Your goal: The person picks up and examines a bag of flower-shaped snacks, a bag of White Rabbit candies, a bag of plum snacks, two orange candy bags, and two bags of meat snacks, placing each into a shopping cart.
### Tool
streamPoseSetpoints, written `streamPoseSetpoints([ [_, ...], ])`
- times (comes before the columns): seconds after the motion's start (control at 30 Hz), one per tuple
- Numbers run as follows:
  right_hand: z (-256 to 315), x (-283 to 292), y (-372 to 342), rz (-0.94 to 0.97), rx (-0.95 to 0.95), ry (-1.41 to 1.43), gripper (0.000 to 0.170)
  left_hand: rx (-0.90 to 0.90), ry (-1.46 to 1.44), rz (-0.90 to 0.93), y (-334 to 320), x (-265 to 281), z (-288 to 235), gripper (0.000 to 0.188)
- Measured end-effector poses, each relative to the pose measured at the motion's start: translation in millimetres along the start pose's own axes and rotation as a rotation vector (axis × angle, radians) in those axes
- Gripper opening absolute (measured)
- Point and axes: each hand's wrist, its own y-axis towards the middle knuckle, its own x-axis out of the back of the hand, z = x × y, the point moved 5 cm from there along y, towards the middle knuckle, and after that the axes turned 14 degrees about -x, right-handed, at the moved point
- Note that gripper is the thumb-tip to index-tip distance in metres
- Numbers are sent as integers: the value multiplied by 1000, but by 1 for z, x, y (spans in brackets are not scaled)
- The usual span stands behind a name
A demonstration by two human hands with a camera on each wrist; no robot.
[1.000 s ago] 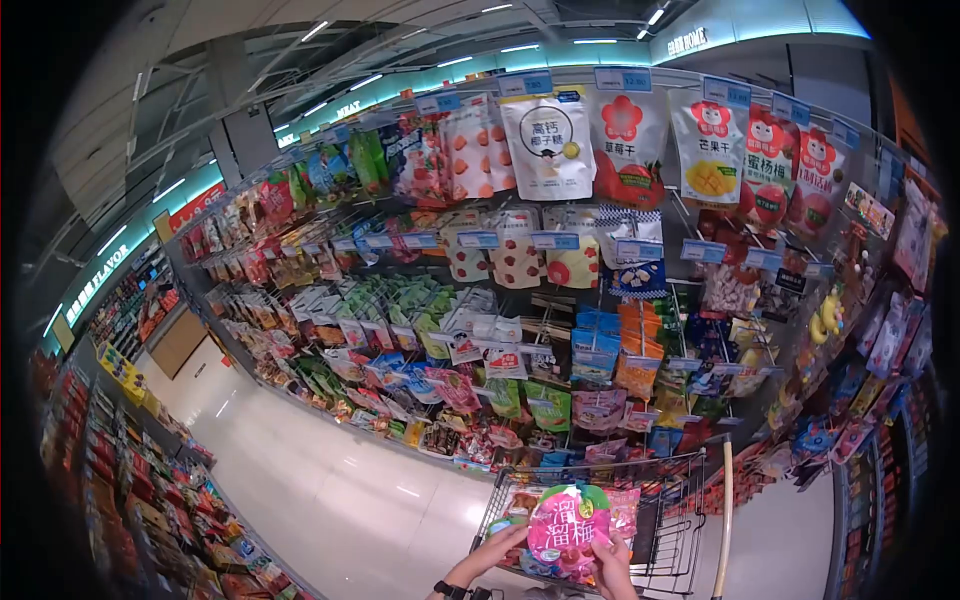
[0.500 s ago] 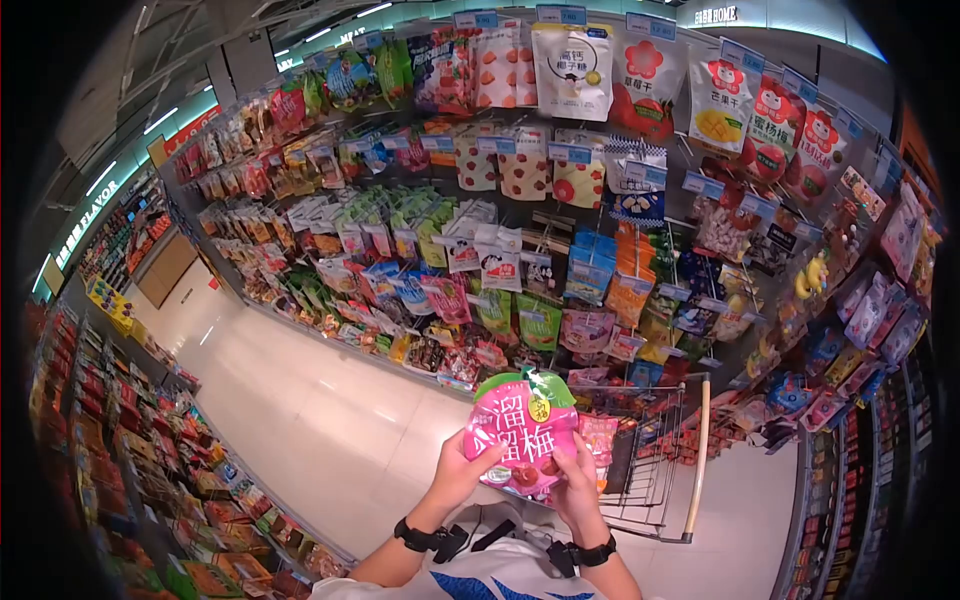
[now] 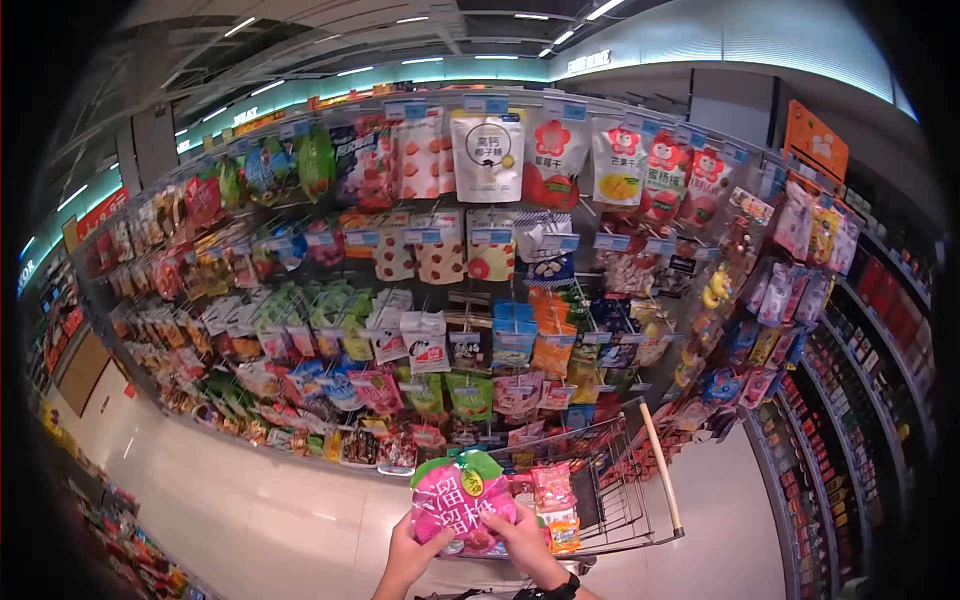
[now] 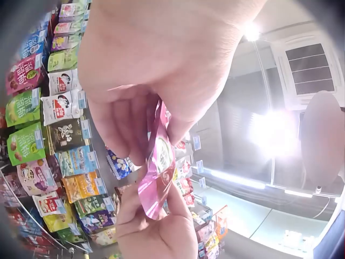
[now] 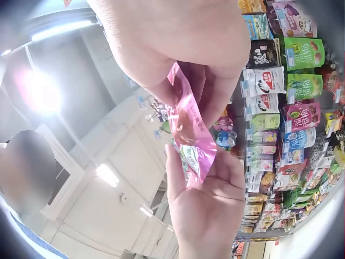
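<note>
A pink snack pouch (image 3: 462, 505) with a green top and large white characters is held up in front of the body, its printed front facing me. My left hand (image 3: 408, 556) pinches its lower left edge, thumb on the front. On the other side my right hand (image 3: 530, 550) grips the lower right edge, its thumb also over the print. From the left wrist view, the pouch (image 4: 157, 162) appears nearly edge-on between both hands. The right wrist view shows its pink lower edge (image 5: 190, 127) and small printing.
Just beyond the hands stands a wire shopping cart (image 3: 625, 490) with a pale handle (image 3: 660, 470); packets (image 3: 553, 488) lie in it. A long rack of hanging snack bags (image 3: 488, 155) fills the view ahead. More shelves (image 3: 850, 400) line the right side, with tiled floor (image 3: 250, 490) between.
Both hands keep hold of the pouch, which first overlapped the cart and now appears left of its packets. The head view has swung to the right.
</note>
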Motion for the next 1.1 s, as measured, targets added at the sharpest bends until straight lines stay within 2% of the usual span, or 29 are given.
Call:
streamPoseSetpoints([
  [0.07,-23,-23,8,-55,1,-48,29,-22,-24,54,3,31,-8,47],
  [0.13,-46,-35,10,-75,-17,8,27,-83,-45,52,3,52,-10,44],
  [0.2,-91,-28,28,11,-12,96,24,-69,-46,38,3,68,-13,44],
  [0.23,-104,-31,30,29,45,-34,20,-72,-43,14,2,77,-13,44],
  [0.27,-72,-75,9,-17,49,-122,16,-63,-38,15,1,87,-8,44],
  [0.33,-107,-68,20,-5,59,-100,15,-94,-12,48,1,101,-11,45],
  [0.4,-100,-94,13,-29,23,-44,14,-61,-28,39,-3,116,-13,46],
  [0.47,-112,-103,17,-61,43,43,11,-25,-56,111,-4,131,-13,52],
  [0.6,-107,-145,14,-219,182,-192,20,-51,72,0,-10,160,-22,65],
  [0.63,-111,-151,19,-236,193,-291,30,-122,114,2,-12,167,-25,72],
  [0.67,-116,-158,22,-222,190,-299,30,-191,157,2,-14,175,-28,80],
  [0.7,-108,-171,18,-313,459,-660,38,-176,-16,91,-17,179,-23,86],
  [0.73,-103,-193,12,-395,736,-1016,47,-180,-13,71,-21,186,-23,86],
  [0.77,-111,-201,13,-326,724,-1016,59,-202,-224,106,-26,187,-25,85],
  [0.8,-113,-212,13,-303,722,-1019,59,-227,-435,143,-30,191,-28,84],
  [0.83,-112,-228,8,-301,799,-1128,58,-255,-356,136,-33,199,-31,72],
  [0.87,-113,-242,5,-299,879,-1236,57,-263,-350,118,-36,206,-35,72],
  [0.93,-121,-255,8,-249,917,-1254,57,-104,-423,-25,-42,221,-37,63],
  [0.97,-123,-262,8,-214,968,-1200,58,-124,-446,-35,-41,229,-40,57],
  [1.1,-134,-281,11,-95,1092,-1178,56,-125,-578,-171,-39,254,-56,58],
])
